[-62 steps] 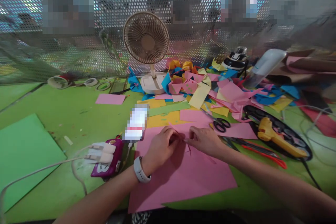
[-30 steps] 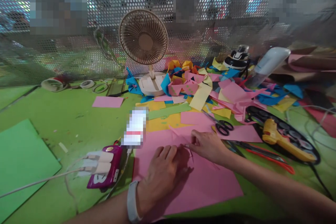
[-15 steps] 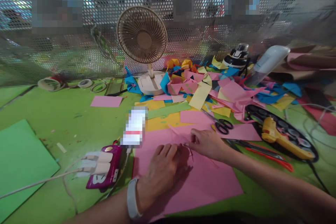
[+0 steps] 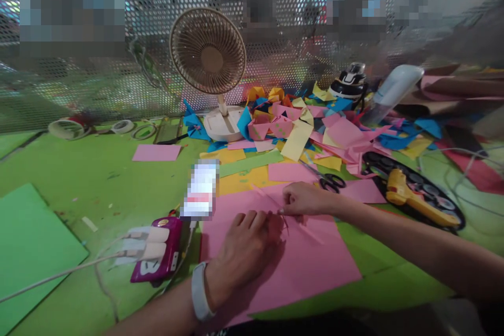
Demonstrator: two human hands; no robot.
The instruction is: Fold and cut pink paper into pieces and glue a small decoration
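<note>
On a green tabletop [image 4: 126, 189], a large pink sheet [image 4: 311, 268] lies flat beneath a worker's two hands, extending past them toward the near edge. The left hand [image 4: 249, 239] bends palm-down and the right hand [image 4: 307, 199] curls in, fingertips close together; whether either grips anything cannot be told. A narrow pink strip [image 4: 312, 232] lies slantwise on the sheet, passing under the right hand's fingers.

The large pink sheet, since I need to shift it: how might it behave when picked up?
The pink sheet looks thin, so it would probably bend and droop. Lying flat, it should slide rather than roll or tip. Its thin edge suggests low weight.
</note>
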